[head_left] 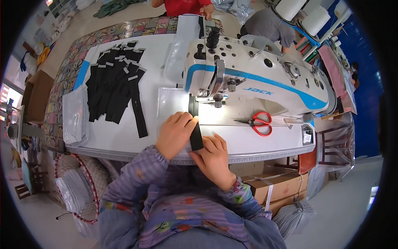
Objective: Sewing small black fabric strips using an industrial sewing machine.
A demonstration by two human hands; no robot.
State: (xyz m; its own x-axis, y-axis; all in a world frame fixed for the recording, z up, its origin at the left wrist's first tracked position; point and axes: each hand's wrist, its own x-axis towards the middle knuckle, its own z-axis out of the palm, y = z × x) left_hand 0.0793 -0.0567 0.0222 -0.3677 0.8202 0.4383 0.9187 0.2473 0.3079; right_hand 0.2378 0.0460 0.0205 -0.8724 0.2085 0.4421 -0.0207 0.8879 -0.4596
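Note:
A black fabric strip runs from under the needle area of a white and blue sewing machine toward the table's near edge. Closed fingers of my left hand grip the strip's left side, over a translucent plastic sheet. At the strip's near end, my right hand has its thumb and fingers closed around the corner; the exact pinch is partly hidden. Lamp light falls on the strip by the needle.
A pile of black strips with pale ends lies left on the table, beside stacked plastic pouches. Red-handled scissors rest right of my hands. Across the table is a person in red. Cardboard boxes stand below right.

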